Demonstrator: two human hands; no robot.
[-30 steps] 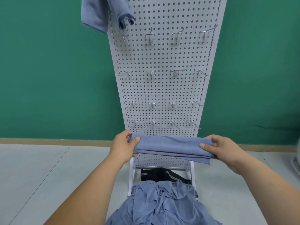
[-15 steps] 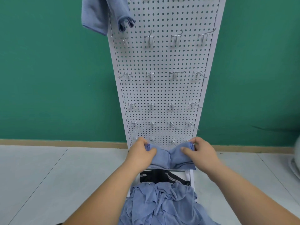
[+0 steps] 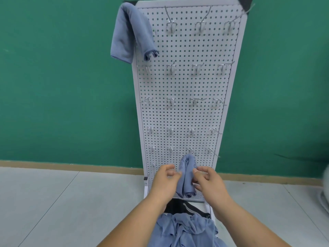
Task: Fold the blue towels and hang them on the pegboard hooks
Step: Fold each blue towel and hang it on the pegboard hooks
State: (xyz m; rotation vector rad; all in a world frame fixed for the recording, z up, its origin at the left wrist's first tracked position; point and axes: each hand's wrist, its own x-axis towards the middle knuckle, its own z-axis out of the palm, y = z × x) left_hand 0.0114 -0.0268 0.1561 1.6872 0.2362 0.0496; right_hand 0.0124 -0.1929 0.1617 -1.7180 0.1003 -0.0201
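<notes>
Right now, this is what sits before you:

- Your left hand (image 3: 165, 180) is loosely curled, its thumb tip touching the left edge of the folded blue cloth towel (image 3: 187, 177); it has hold of nothing.
- Your right hand (image 3: 208, 182) lies against the right side of that towel with its fingers bent. Whether they pinch the cloth or only touch it cannot be told.
- That folded towel hangs doubled over, low on the white perforated metal pegboard (image 3: 187, 86), between your two hands. Its top sits just under a silver wire hook (image 3: 191, 151) in a low row; the cloth hides whatever carries it.
- A second folded blue towel (image 3: 128, 32) hangs at the top left corner of the pegboard, draping past the board's left edge.
- A heap of loose, crumpled blue towels (image 3: 185, 230) lies at the foot of the pegboard, between your forearms.
- A black fabric piece with pale stripes (image 3: 187, 207) shows just behind that heap.
- The pegboard stands on a pale grey tiled floor (image 3: 53, 202) against a green wall (image 3: 62, 86).
</notes>
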